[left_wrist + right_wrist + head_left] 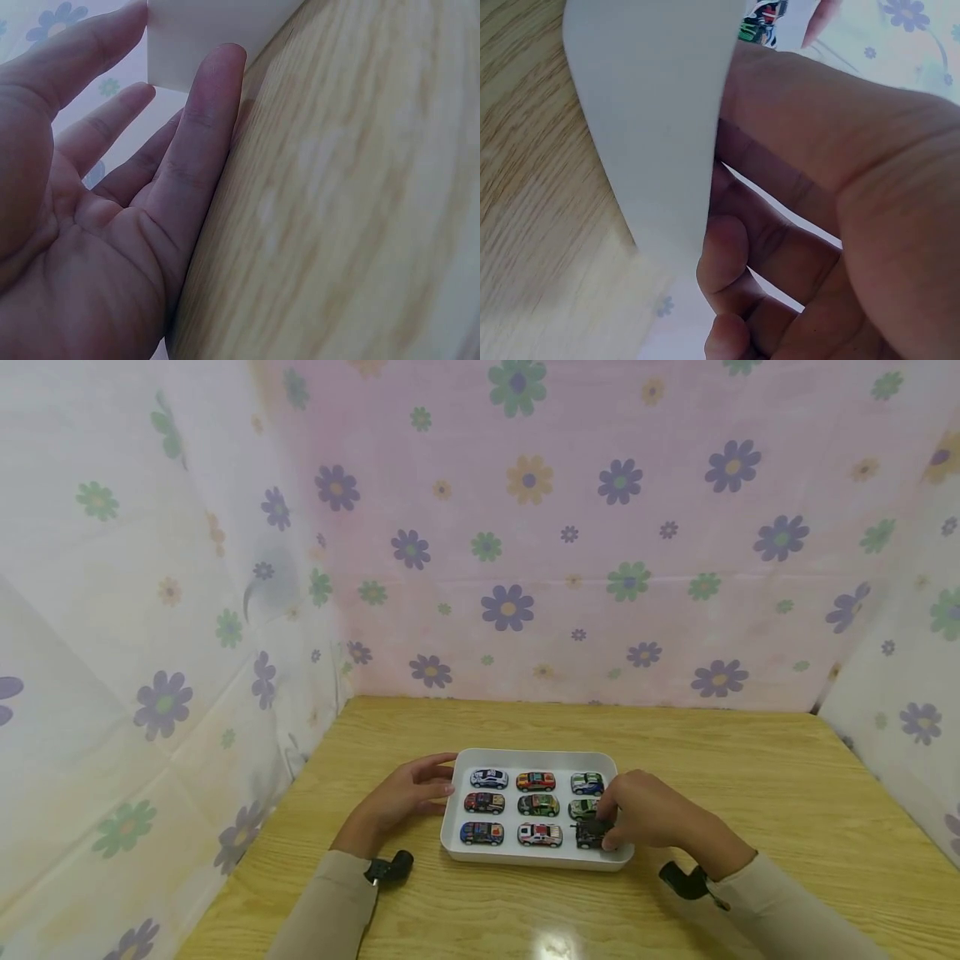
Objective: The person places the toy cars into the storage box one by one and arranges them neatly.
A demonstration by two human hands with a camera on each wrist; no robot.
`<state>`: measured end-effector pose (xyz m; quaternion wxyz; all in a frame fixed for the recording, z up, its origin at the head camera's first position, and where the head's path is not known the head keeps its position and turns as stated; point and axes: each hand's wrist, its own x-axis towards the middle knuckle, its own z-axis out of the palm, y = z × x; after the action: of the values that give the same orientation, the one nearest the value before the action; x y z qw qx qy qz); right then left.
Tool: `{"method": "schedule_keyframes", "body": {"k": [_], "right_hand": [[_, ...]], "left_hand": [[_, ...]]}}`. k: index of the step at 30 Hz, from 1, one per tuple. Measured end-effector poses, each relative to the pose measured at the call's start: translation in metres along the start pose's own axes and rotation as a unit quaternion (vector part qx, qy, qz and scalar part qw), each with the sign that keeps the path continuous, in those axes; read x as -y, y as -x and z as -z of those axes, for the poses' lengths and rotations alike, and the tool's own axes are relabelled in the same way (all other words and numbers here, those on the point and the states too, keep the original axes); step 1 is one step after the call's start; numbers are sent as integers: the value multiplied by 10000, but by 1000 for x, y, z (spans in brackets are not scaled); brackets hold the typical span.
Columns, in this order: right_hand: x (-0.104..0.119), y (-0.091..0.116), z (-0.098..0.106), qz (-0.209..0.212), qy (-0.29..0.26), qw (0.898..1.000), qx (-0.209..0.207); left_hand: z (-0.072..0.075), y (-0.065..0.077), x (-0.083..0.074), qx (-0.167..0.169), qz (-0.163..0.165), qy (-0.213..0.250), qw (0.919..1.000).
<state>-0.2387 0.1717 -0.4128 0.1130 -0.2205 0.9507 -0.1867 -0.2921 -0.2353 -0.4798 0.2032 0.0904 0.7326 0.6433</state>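
A white tray (536,861) sits on the table, holding several small toy cars in rows of three. At its near right corner my right hand (651,810) pinches a black toy car (587,838) between thumb and fingers, reaching over the right wall. In the right wrist view the tray's wall hides that car from sight. Beside the tray's left wall is my left hand (408,789), its fingers loosely extended and its fingertips at the wall. The left wrist view shows the little-finger side of the left hand (112,217) lying along the tabletop.
Next to the black car are a white-and-red car (540,835) and a green car (582,810), partly covered by the right hand. The wooden table (480,910) extends around the tray. Flowered cloth (570,560) hangs behind it and on both sides.
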Motion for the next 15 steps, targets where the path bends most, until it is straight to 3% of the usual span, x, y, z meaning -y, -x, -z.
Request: {"method": "schedule_keyframes", "body": {"k": [7,15], "right_hand": [[-1,1,2,209,92,9997,-3],[-1,4,2,143,80,9999,-46]], "left_hand": [[-1,0,1,16,17,25,10000],[-3,0,-2,-12,65,-17,10000]]}}
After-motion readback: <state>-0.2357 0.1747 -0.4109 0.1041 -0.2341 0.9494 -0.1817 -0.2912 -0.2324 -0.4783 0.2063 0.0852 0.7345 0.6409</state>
